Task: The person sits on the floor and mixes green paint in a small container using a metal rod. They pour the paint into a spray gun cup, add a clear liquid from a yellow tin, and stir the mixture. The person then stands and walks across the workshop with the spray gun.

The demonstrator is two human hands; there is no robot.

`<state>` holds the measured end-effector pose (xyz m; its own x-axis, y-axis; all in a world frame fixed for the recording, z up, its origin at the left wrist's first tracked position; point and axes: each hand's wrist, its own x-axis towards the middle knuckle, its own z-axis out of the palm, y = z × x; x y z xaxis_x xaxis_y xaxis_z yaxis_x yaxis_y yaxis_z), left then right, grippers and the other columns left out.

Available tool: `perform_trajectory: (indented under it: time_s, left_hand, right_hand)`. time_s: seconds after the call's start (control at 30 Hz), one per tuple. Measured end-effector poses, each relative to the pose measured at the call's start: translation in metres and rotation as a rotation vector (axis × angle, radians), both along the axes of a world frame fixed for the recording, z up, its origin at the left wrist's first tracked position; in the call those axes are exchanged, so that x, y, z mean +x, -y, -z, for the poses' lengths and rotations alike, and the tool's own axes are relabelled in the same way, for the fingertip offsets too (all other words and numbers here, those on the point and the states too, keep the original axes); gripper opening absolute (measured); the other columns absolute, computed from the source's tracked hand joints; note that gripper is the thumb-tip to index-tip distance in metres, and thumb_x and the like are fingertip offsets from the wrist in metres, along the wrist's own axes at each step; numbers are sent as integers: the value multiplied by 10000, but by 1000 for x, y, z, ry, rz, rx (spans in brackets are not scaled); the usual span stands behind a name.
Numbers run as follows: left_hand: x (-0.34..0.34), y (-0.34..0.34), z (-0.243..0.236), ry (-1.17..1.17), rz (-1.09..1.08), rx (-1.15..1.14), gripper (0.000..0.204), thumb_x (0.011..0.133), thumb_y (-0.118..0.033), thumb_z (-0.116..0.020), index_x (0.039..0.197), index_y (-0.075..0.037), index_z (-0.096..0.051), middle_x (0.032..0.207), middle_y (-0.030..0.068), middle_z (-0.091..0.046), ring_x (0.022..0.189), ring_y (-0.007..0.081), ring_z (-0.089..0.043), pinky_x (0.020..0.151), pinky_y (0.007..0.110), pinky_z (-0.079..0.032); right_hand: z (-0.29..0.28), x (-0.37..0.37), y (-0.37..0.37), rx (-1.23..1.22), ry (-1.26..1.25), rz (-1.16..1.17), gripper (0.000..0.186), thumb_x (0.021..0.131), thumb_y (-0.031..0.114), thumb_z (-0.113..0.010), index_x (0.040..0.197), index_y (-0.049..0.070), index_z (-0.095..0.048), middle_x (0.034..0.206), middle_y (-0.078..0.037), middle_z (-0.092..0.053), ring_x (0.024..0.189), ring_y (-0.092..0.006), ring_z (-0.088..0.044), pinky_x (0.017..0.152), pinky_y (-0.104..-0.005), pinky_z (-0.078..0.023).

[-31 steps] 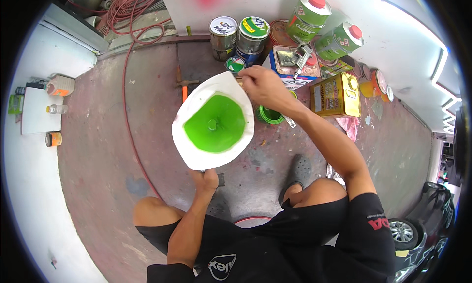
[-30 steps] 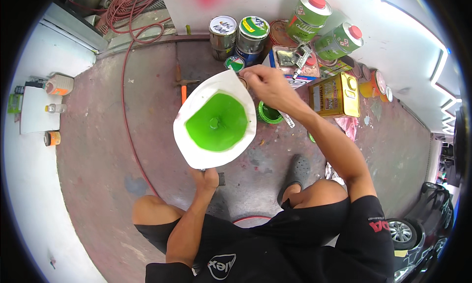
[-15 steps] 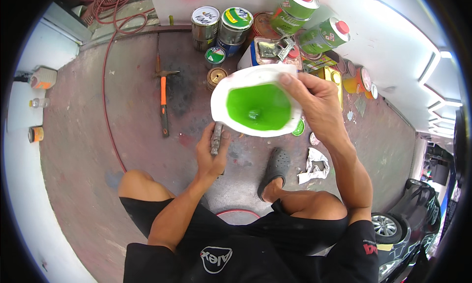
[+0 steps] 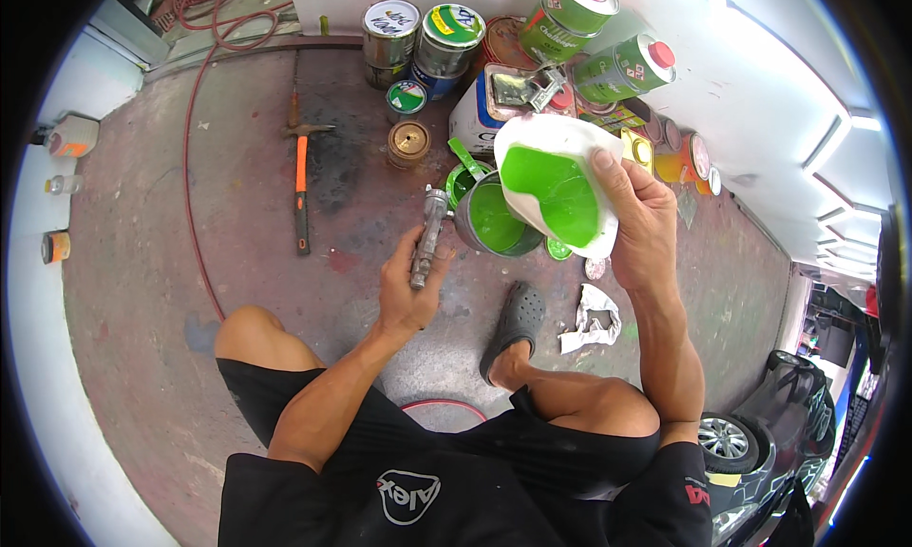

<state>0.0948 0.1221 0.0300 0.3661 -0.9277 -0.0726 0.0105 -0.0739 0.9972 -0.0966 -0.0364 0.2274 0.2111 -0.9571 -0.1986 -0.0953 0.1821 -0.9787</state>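
My left hand [image 4: 410,283] is closed around a metal spray gun [image 4: 429,238]. Joined to the gun's right side is a dark cup [image 4: 528,245] with bright green paint [image 4: 494,216] inside. My right hand [image 4: 641,214] pinches the right rim of a white paper paint strainer [image 4: 521,140], thumb on top. Green paint coats the strainer's inside, and its lower left edge overlaps the cup's rim. Behind the cup stands a small can of green paint [image 4: 454,188] with a green-coated stick [image 4: 465,157] in it.
Paint cans [image 4: 390,36], green tins with red caps [image 4: 622,69] and a white-and-blue container [image 4: 470,119] stand along the wall. A hammer [image 4: 301,191] and a red hose [image 4: 190,176] lie to the left. A crumpled white cloth [image 4: 591,319] lies near my shoe [image 4: 518,319].
My right hand has moved the strainer to the right and tipped it, uncovering the spray gun's cup and the small can behind. My left hand keeps its grip on the gun.
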Motion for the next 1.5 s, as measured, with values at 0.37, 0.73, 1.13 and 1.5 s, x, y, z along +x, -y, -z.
perform_trajectory:
  time_s: [0.37, 0.73, 1.13, 1.5]
  left_hand:
    - [-2, 4, 7, 37, -15, -45, 474, 1098, -290, -767, 1393, 62, -652, 829, 52, -675, 730, 105, -597, 660, 325, -500]
    - [-3, 3, 11, 48, -14, -22, 463, 1093, -291, -771, 1391, 45, -659, 802, 39, -642, 700, 103, -571, 636, 329, -480]
    - [-2, 3, 3, -20, 6, 30, 485, 1113, -307, -745, 1417, 58, -645, 794, 32, -681, 619, 89, -599, 584, 315, -484]
    - [-5, 1, 29, 37, -25, 14, 465, 1110, -269, -747, 1429, 55, -652, 914, 30, -693, 794, 80, -603, 722, 282, -509]
  right_hand:
    - [14, 0, -8, -262, -191, 16, 285, 1127, 264, -766, 1136, -11, -842, 888, 76, -725, 795, 5, -562, 678, -185, -435]
    - [11, 1, -8, -108, -97, 16, 310, 1129, 249, -757, 1234, -37, -816, 1013, -13, -811, 839, -26, -680, 724, -202, -535]
    - [17, -1, -2, 108, 32, 45, 391, 1122, 321, -761, 1261, -42, -800, 1058, -62, -832, 864, -66, -738, 764, -239, -593]
    - [32, -4, -2, 124, 97, 42, 348, 1122, 293, -762, 1216, -38, -814, 1040, -43, -825, 847, -49, -718, 742, -233, -574]
